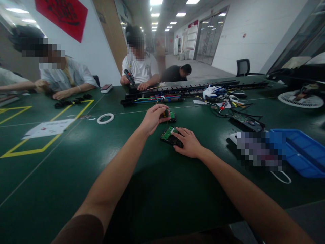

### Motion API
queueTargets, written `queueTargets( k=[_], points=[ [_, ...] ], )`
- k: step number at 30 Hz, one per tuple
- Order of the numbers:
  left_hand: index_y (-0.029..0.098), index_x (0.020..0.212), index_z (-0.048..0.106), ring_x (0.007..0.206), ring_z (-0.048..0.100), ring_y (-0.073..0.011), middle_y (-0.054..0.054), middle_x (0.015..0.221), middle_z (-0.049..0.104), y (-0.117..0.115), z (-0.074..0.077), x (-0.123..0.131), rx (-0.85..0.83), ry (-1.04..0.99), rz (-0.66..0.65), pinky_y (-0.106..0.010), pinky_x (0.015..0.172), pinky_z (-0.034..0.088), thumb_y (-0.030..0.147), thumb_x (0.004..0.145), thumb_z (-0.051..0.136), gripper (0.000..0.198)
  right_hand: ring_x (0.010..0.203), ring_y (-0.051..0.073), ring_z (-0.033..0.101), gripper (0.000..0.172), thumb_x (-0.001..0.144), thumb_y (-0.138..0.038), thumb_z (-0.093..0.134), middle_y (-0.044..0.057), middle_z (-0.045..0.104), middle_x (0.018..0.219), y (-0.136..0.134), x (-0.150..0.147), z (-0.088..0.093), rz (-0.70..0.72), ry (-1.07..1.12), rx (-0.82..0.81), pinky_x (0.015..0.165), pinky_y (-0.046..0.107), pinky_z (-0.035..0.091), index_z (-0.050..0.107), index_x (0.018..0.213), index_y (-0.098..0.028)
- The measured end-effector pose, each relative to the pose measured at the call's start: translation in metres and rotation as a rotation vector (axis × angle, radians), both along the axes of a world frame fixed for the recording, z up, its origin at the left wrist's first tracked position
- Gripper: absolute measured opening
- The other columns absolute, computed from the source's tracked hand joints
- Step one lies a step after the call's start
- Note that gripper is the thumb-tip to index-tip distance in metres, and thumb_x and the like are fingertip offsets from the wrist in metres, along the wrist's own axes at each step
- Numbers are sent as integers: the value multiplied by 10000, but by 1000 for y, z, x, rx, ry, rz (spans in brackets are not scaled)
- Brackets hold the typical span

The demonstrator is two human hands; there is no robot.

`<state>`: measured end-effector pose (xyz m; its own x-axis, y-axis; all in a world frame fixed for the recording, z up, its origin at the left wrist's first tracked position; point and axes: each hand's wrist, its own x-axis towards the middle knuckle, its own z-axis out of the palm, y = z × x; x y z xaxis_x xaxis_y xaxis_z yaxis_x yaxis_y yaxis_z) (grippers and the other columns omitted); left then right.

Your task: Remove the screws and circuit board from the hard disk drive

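My left hand point(154, 118) is curled around a small dark part point(165, 113) right beside a green circuit board point(172, 117) lying on the dark green table point(76, 162). My right hand point(188, 142) rests on a second device, a black case with a green board point(169, 135) showing; its fingers are closed over the case's near end. Both forearms stretch out from the bottom of the view.
A white tape ring point(105, 118) lies left of my hands. A long black rack with coloured wires point(177, 92) crosses the table's far side. Blue trays point(302, 150), tools and cables point(243, 118) lie right. Three people sit across; one holds a power screwdriver point(129, 77).
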<state>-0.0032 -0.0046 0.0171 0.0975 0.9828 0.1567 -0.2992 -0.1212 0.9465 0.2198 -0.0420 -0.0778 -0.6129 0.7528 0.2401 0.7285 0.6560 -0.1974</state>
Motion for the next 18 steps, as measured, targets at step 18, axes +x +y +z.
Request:
queueTargets(
  k=[18],
  points=[
    [177, 966, 712, 883, 684, -175, -45, 924, 670, 0, -3, 0, 26, 45, 50, -337, 761, 649, 328, 903, 779, 176, 1529, 389, 345, 708, 924, -533, 625, 134, 416, 1677, 0, 0, 0, -8, -2, -3, 1210, 595, 290, 526, 1563, -244]
  ],
)
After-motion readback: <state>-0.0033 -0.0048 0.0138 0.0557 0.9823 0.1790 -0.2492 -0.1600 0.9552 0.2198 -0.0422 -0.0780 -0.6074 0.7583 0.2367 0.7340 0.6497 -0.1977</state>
